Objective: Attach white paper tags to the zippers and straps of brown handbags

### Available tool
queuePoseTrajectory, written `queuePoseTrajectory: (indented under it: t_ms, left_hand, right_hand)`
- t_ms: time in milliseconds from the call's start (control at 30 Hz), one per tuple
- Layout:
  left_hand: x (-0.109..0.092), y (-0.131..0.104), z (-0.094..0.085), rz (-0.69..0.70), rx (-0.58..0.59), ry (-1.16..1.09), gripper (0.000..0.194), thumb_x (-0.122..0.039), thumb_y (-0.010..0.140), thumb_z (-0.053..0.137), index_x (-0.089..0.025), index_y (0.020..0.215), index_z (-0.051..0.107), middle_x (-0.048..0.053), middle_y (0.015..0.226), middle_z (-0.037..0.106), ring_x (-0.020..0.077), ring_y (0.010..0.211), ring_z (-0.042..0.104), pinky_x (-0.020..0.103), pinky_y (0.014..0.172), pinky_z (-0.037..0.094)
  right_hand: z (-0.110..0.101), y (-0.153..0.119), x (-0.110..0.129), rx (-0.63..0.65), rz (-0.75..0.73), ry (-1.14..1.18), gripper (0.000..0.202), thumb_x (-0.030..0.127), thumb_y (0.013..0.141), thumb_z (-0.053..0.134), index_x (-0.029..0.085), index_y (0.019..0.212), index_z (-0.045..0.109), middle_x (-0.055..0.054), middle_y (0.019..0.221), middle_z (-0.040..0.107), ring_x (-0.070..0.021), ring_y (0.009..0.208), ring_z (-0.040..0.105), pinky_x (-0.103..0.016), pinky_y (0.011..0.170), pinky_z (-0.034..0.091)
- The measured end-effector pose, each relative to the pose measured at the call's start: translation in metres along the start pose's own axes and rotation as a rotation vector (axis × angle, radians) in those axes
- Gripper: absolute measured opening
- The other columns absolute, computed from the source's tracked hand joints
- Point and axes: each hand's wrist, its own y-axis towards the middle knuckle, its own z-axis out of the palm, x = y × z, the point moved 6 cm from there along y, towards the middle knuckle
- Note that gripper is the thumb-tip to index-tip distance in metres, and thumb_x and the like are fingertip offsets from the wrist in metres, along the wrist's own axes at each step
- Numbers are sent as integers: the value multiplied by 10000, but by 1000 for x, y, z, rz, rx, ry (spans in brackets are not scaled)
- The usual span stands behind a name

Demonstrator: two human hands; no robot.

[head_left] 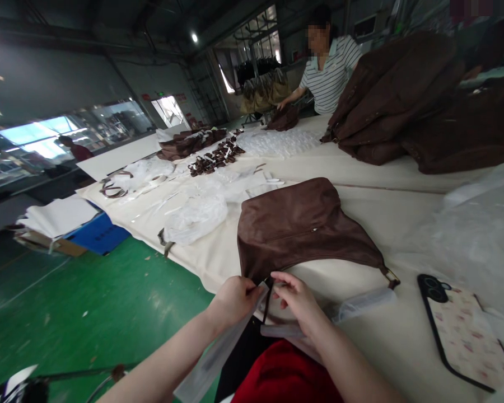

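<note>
Standing at the left of the frame, a blue box sits beside white sheets above the green floor. Farther right, crumpled clear plastic lies on the pale tabletop, with a cluster of small brown pieces beyond it, toward the upper middle. At lower centre the left hand pinches a clear plastic strip, which trails down toward the bottom edge. The brown bag lies flat in the middle of the frame, its lower-left corner right at both hands. Just beside, the right hand has its fingers partly curled next to a thin dark strap; whether it grips that, I cannot tell. A person in a striped shirt stands at upper right, near a heap of brown bags. At lower right, a phone lies face down, its patterned back showing, near clear plastic sheeting.
</note>
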Motion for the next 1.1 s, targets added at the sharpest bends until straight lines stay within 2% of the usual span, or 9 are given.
queuePoseTrajectory:
  t_ms: [133,233,433,600,800,933,1000,1100]
  left_hand:
    - [-5,2,-1,59,-47,35,405,-340,912,445,-159,610,644,-10,558,512,101,539,393,261,546,245]
    - [-10,3,-2,94,-78,62,392,-342,921,447,-169,634,650,13,620,590,117,588,484,258,577,283]
    - [-17,13,-5,109,-96,89,386,-351,927,437,-184,670,671,44,728,670,155,716,591,257,642,341]
    - [-20,19,-7,72,-97,87,382,-357,910,454,-178,667,689,47,711,670,152,666,566,271,599,313]
    - [-14,21,-4,-11,-91,3,351,-361,851,524,-169,598,673,-9,536,548,103,510,426,266,505,222]
    - [-5,26,1,-62,-125,-89,318,-305,843,492,-158,647,693,-7,565,555,101,534,443,247,510,247]
    - [1,29,4,-73,-132,-141,302,-293,832,488,-153,669,699,-4,583,567,105,556,464,238,524,274]
    - [9,31,8,-70,-109,-222,300,-321,818,494,-148,688,701,-6,593,570,110,572,476,222,527,307]
  right_hand:
    - [0,-1,3,2,30,45,467,297,659,560,166,1094,670,-79,1057,673,-135,662,622,-220,470,436]
    - [0,-3,5,4,36,58,467,284,648,555,161,1082,677,-75,1017,677,-131,651,609,-218,474,435]
    - [0,-2,5,14,11,59,452,272,633,557,183,1058,682,-54,994,681,-135,649,599,-228,496,450]
    - [0,0,3,10,-22,18,424,235,646,533,202,1042,683,-32,942,687,-135,628,594,-224,486,457]
    - [2,-2,3,19,-68,-39,430,198,659,526,239,1062,668,-7,960,677,-110,580,587,-201,452,454]
    - [1,2,-1,0,-50,-54,379,214,727,528,236,1095,614,-17,971,671,-111,597,617,-195,449,461]
    - [0,5,-5,-25,2,-63,278,258,802,499,210,1062,587,-27,893,672,-114,558,621,-194,420,447]
    - [4,12,-10,-6,107,-96,184,320,872,474,179,880,590,-9,670,638,-112,414,567,-194,336,382]
